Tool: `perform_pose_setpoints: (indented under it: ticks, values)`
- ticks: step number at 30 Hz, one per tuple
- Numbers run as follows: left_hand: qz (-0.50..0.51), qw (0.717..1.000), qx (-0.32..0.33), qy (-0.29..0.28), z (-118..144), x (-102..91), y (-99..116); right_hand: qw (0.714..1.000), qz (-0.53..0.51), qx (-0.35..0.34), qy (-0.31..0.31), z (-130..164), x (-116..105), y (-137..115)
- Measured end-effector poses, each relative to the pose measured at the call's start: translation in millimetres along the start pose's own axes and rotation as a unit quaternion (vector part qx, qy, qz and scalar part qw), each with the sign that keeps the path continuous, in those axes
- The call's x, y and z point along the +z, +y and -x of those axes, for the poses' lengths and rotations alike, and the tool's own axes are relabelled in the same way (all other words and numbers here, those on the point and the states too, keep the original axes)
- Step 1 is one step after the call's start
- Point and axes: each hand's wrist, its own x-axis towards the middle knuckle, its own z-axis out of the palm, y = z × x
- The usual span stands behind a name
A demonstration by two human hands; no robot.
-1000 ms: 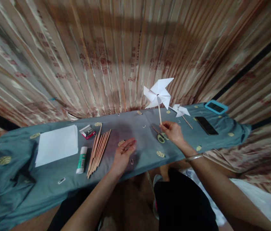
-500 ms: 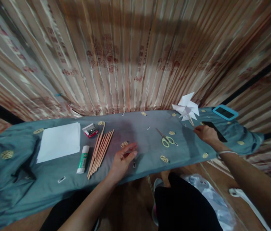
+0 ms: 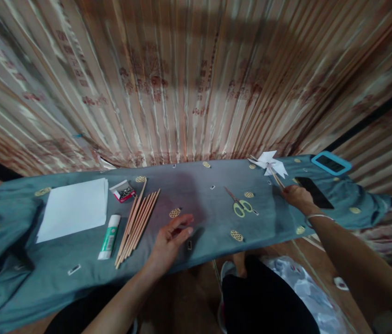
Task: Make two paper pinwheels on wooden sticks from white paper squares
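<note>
At the right end of the cloth, my right hand (image 3: 298,197) is closed around the stick of a white paper pinwheel (image 3: 269,163). The pinwheel's blades are low at the cloth's far edge; whether they rest on it I cannot tell. A second stick tip seems to poke out at its left. My left hand (image 3: 168,241) hovers over the near middle of the cloth, fingers apart and holding nothing. Scissors (image 3: 239,205) with pale green handles lie between the hands. Left of my left hand is a bundle of wooden sticks (image 3: 138,227).
A glue stick (image 3: 109,237), a small red-and-white box of pins (image 3: 122,191) and a stack of white paper (image 3: 73,208) lie at the left. A black phone (image 3: 314,192) and a blue-framed device (image 3: 331,162) lie at the right. A patterned curtain (image 3: 182,83) hangs behind.
My right hand has lowered the pinwheel toward the cloth, and its blades look flatter. My left hand stays spread over the cloth. The view has shifted slightly.
</note>
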Motion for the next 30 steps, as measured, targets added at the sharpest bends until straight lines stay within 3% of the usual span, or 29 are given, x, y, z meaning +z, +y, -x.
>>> perform_pose_setpoints:
  ticks: [12,25,30]
  values:
    - [-0.001,1.0,-0.024,0.01,2.5,1.7,3.0,0.997,0.009,0.04,-0.057,-7.4,-7.2,-10.3]
    - [-0.045,0.999,0.011,-0.014,15.4,7.1,-8.0,0.996,-0.003,0.05,-0.069,14.9,-12.5,1.6]
    - [-0.076,0.996,0.046,-0.027,21.6,7.0,-8.4,0.997,-0.052,0.027,0.042,47.0,-11.6,1.2]
